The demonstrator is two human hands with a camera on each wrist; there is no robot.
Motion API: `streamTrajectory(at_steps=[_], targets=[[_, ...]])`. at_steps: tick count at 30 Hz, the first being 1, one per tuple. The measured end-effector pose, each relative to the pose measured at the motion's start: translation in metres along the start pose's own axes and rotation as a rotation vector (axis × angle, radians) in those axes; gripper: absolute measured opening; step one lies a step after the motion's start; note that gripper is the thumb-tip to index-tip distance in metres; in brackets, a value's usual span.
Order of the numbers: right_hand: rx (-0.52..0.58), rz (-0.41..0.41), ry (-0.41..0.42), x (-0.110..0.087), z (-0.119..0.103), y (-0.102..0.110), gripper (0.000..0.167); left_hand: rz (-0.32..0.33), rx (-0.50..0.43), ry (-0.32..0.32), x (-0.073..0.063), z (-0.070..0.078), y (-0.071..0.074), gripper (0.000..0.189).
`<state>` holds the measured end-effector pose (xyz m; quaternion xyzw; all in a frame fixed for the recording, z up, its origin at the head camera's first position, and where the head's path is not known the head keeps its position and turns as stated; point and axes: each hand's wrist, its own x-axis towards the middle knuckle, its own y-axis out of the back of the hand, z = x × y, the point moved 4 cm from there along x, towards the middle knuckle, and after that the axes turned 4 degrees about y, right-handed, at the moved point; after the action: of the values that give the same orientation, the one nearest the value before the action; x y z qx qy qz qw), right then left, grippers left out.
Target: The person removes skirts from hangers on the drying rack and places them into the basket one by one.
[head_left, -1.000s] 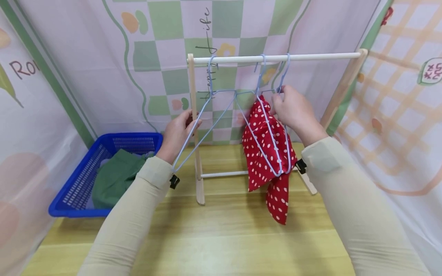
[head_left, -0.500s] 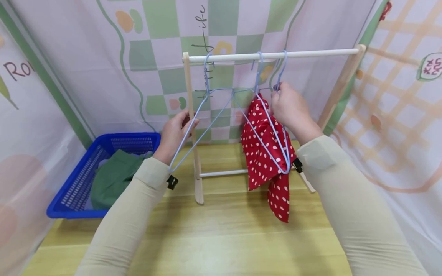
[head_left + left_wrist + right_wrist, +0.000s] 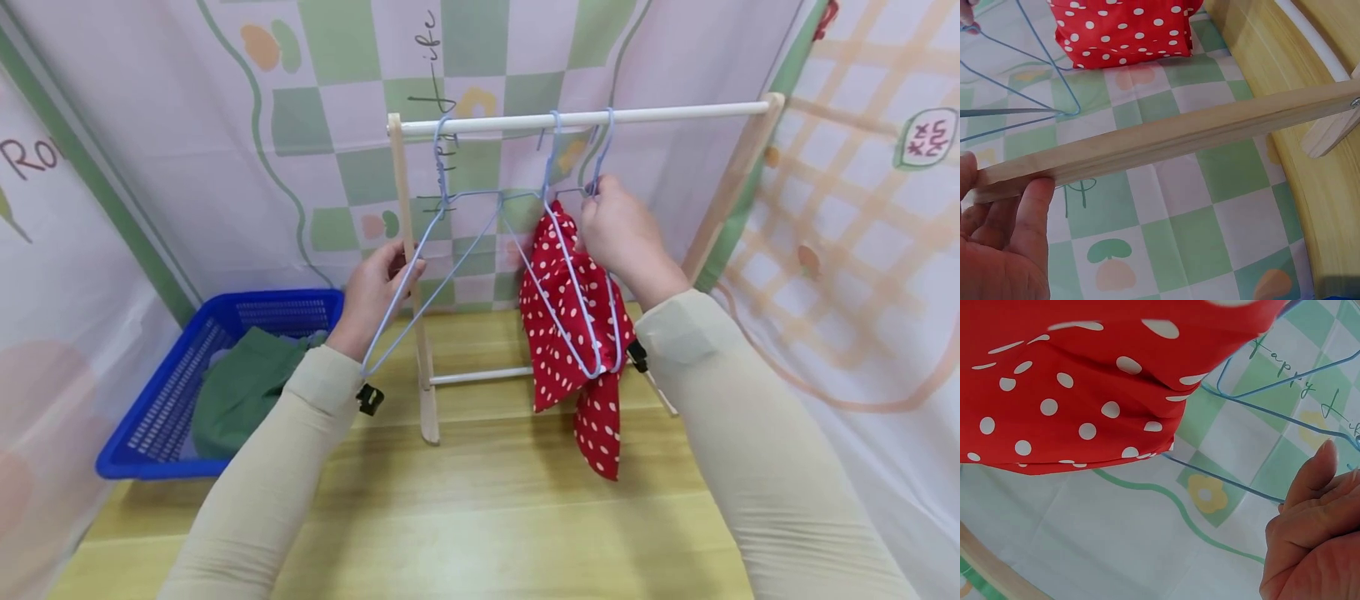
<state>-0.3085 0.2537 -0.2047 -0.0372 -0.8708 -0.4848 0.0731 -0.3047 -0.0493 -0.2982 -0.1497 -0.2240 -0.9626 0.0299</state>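
My left hand (image 3: pixel 375 292) grips the left wooden post (image 3: pixel 1179 134) of a small clothes rack, thumb and fingers on either side of it in the left wrist view. At the rack's white top rail (image 3: pixel 510 122), my right hand (image 3: pixel 628 237) pinches the neck of the rightmost blue wire hanger (image 3: pixel 604 146), just under its hook. A red cloth garment with white dots (image 3: pixel 551 308) hangs from that hanger, its lower end dangling over the table. Two bare blue hangers, a left hanger (image 3: pixel 441 171) and a middle hanger (image 3: pixel 572 287), hang from the same rail.
A blue plastic basket (image 3: pixel 123 446) holding green cloth (image 3: pixel 243 387) stands on the wooden table (image 3: pixel 450 517) at the left. Printed fabric walls enclose the back and sides. The rack's right post (image 3: pixel 731 183) rises beyond my right hand.
The whole scene has shifted slightly left in the head view. The middle hanger swung right towards the rightmost one, then back. Both hands keep their holds.
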Motion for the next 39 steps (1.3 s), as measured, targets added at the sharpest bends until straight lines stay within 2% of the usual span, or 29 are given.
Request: streamTrajectory(at_steps=[6, 10, 13, 21, 26, 32, 34, 39], targets=[[-0.023, -0.002, 0.007, 0.002, 0.0, 0.001, 0.05, 0.028, -0.048, -0.014, -0.008, -0.006, 0.0, 0.048], [-0.028, -0.005, 0.015, 0.003, 0.001, 0.002, 0.052, 0.049, -0.094, 0.016, -0.015, -0.015, -0.001, 0.052], [-0.019, -0.01, 0.016, 0.003, 0.001, 0.002, 0.052, 0.057, -0.094, 0.051, -0.02, -0.023, 0.0, 0.053], [0.0, -0.025, 0.003, 0.003, 0.001, 0.001, 0.054, 0.023, -0.03, 0.103, -0.033, -0.04, 0.001, 0.05], [0.0, -0.021, 0.012, 0.003, 0.001, 0.001, 0.052, 0.003, 0.007, 0.094, -0.04, -0.046, -0.005, 0.042], [-0.005, -0.015, 0.016, 0.002, 0.0, 0.001, 0.053, -0.067, -0.019, 0.067, -0.05, -0.048, -0.014, 0.05], [-0.011, -0.014, 0.014, 0.002, 0.0, 0.002, 0.054, -0.07, -0.027, 0.066, -0.053, -0.049, -0.015, 0.051], [-0.023, -0.013, 0.018, 0.002, -0.001, 0.002, 0.054, -0.051, -0.005, 0.117, -0.06, -0.053, -0.017, 0.039]])
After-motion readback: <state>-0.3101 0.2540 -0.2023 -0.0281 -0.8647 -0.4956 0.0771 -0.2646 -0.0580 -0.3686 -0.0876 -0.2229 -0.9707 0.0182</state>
